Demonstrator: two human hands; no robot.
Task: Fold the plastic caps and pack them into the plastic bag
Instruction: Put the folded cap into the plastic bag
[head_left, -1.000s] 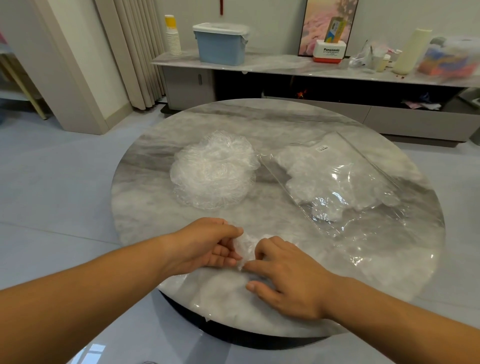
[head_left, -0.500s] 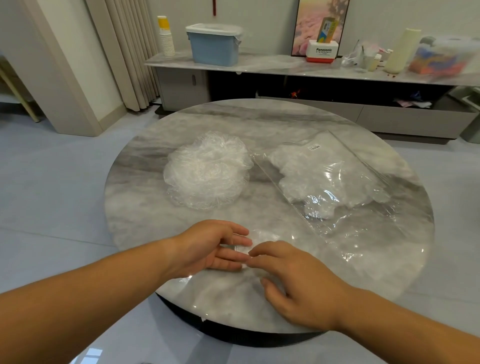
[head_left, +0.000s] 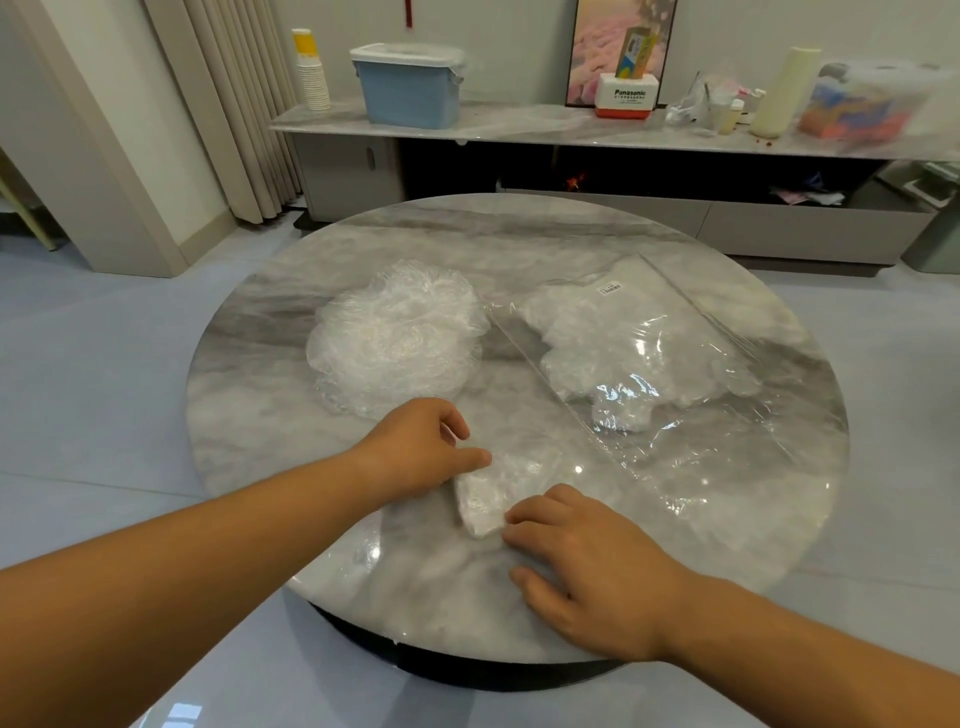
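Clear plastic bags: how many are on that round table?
1. The clear plastic bag lies on the right of the round marble table, holding crumpled white caps; the loose heap might hide another.

Even, diffuse indoor light, moderately bright; shadows faint and soft-edged; specular glare on the plastic bag (head_left: 675, 364) and the glossy table (head_left: 441, 244) (small white hotspots); wide-angle bowing toward frame edges; shelf clutter (head_left: 872, 104) at upper right smeared by blur.

Round marble table (head_left: 519, 244), grey tiled floor (head_left: 104, 415), beige curtains (head_left: 234, 104), low sideboard (head_left: 779, 231)
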